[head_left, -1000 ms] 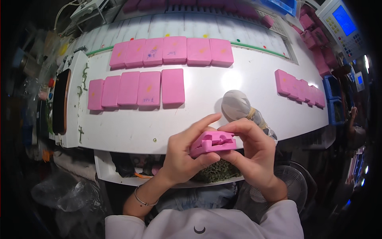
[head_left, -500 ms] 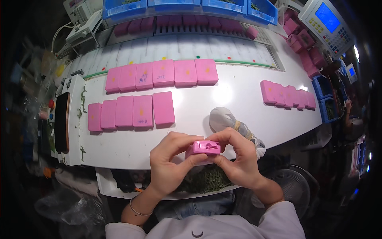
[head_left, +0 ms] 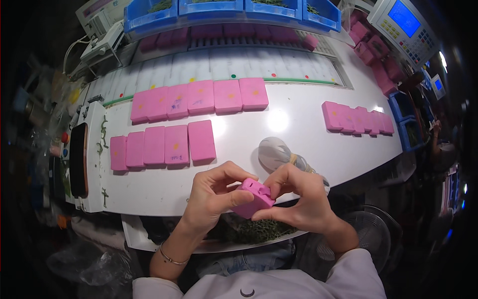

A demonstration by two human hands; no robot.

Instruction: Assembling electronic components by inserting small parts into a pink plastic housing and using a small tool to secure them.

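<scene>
Between my hands, over the table's near edge, is a small pink rubber mold (head_left: 253,205). It is tilted, with a notched end and part of a broad face showing. My left hand (head_left: 213,195) grips its left side, thumb across the front and fingers behind. My right hand (head_left: 304,200) pinches the right side, fingertips at the notched end and thumb low on the edge. Just beyond my right hand lies a rounded grey-and-white cloth bundle (head_left: 275,150), tied with a tan band. Whether the mold's halves are parted, I cannot tell.
Two rows of pink molds (head_left: 201,97) lie to the left on the white table (head_left: 298,119). Another row of molds (head_left: 356,119) sits at right. Blue bins (head_left: 211,10) stand at the back. A drawer with green bits (head_left: 261,226) is below my hands. A phone (head_left: 78,159) lies far left.
The mold has tipped and turned, so its broad face now shows. My right hand has opened wider around it, its thumb sliding lower. The whole view has shifted slightly.
</scene>
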